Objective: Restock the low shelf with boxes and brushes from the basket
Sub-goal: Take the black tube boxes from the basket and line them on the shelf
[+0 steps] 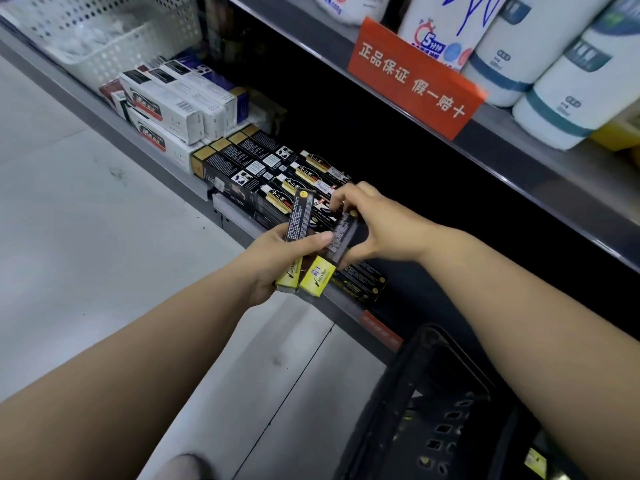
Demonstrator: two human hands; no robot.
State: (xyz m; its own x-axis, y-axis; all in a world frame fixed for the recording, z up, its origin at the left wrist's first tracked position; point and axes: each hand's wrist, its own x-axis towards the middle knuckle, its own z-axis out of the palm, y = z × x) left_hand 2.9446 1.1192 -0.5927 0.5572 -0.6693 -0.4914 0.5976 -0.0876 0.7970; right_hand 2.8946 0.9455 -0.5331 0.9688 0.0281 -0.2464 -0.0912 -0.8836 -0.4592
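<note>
My left hand (pixel 277 258) grips a small bundle of long black boxes with yellow ends (pixel 300 220) just in front of the low shelf's lip (pixel 343 306). My right hand (pixel 377 223) pinches one black box (pixel 343 237) of that bundle between thumb and fingers. Rows of similar black boxes (pixel 256 164) lie flat on the low shelf, right behind my hands. One more black box (pixel 360 282) lies on the shelf under my right wrist. The black plastic basket (pixel 429 403) stands on the floor at the lower right, below my right forearm.
White and red boxes (pixel 166 109) are stacked on the shelf to the left, with a white perforated basket (pixel 104 32) behind them. The upper shelf carries an orange sign (pixel 412 77) and white bottles (pixel 568 81). Grey floor tiles (pixel 86 237) spread to the left.
</note>
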